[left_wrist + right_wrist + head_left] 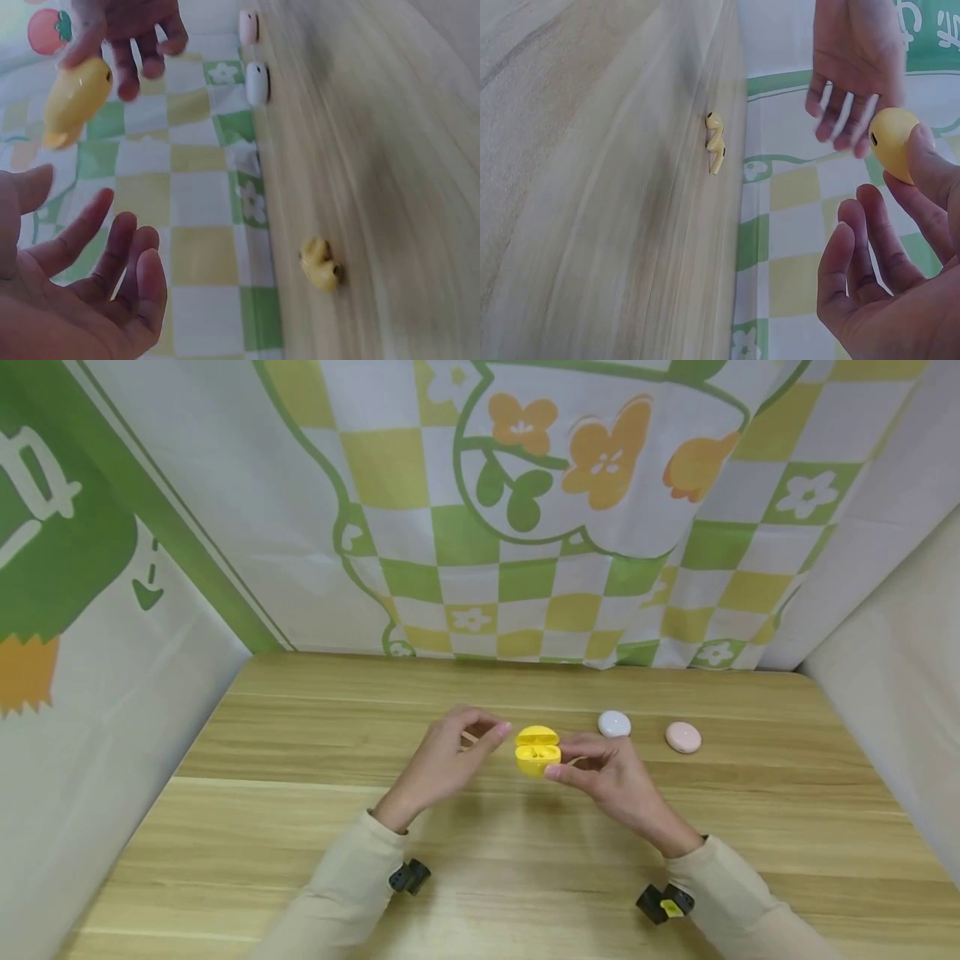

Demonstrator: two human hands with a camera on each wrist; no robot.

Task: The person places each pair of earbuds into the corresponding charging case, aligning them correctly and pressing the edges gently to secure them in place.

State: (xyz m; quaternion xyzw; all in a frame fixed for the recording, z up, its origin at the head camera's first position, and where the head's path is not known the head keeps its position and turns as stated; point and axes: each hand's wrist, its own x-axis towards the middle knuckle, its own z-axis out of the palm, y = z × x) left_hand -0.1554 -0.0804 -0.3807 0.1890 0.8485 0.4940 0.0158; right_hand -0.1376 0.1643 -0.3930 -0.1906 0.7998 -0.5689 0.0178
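Observation:
A yellow earbud case (537, 763) is held above the table with its lid raised toward the back. My right hand (621, 778) pinches its right side between thumb and fingers. To the left of the case, my left hand (448, 758) hovers with fingers loosely bent and nothing in them, its fingertips a small gap from the case. Two yellow earbuds (321, 265) lie close together on the wooden tabletop, and the right wrist view shows these earbuds (715, 142) too. In the head view my left hand mostly hides them.
Behind my right hand lie a round white case (614, 724) and, further right, a round pink case (683, 737). The wooden table (480, 902) ends at the back against a checkered, flower-printed cloth (528, 581). Cloth walls rise on both sides.

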